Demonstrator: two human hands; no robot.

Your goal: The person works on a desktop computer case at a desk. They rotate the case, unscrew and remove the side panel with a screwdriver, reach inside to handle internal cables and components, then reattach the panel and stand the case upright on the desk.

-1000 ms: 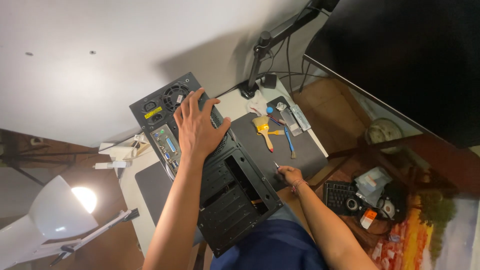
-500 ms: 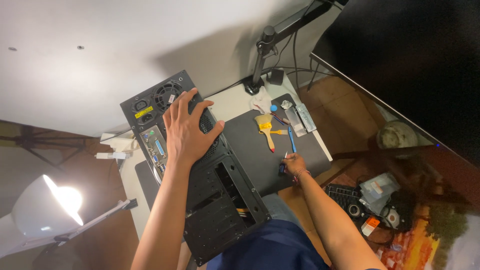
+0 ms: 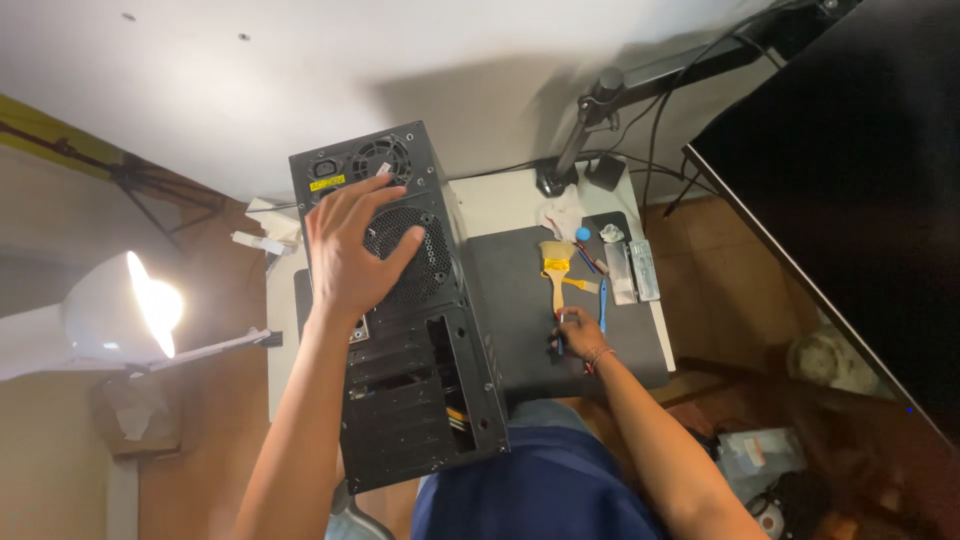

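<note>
A black desktop computer case stands on the white desk, its rear panel with fan grilles facing me. My left hand lies flat on that panel, fingers spread over the round fan grille. My right hand rests on the black desk mat, fingers closed around a small dark tool, probably a screwdriver. Just beyond it lie a yellow-handled brush and a blue pen-like tool.
A monitor arm rises at the desk's back edge, carrying a big black screen on the right. Small clear packets sit at the mat's right side. A lit white lamp stands to the left. Clutter lies on the floor at the right.
The case has been tipped more upright, with its rear panel toward me. My left hand stayed on the fan grille. My right hand slid up the mat toward the brush.
</note>
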